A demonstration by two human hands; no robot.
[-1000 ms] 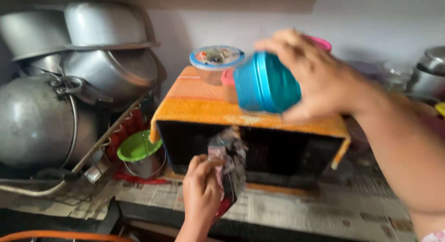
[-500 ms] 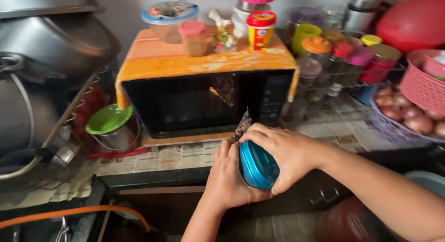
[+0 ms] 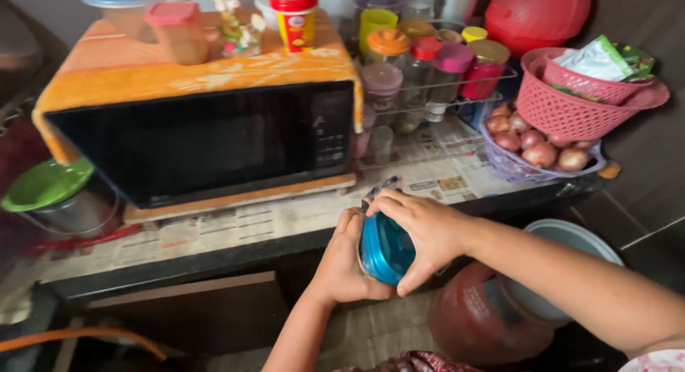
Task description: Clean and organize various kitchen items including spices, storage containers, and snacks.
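A round blue lidded container (image 3: 385, 249) is held in front of the counter edge, below the black microwave (image 3: 207, 144). My left hand (image 3: 341, 261) grips it from the left side. My right hand (image 3: 421, 229) wraps over its top and right side, fingers curled around the rim. A dark crinkled packet (image 3: 379, 189) pokes up just above my hands; which hand holds it is hidden.
An orange cloth (image 3: 193, 65) covers the microwave, with jars on top. Several lidded jars (image 3: 428, 65) fill a wire rack. A pink basket (image 3: 571, 101) and a basket of onions (image 3: 535, 147) sit right. Newspaper (image 3: 235, 222) lines the counter. A red gas cylinder (image 3: 478, 322) stands below.
The blue container came down from above the microwave to below the counter edge. My left hand joined it, and both hands now grip it. The view dropped lower and shifted right.
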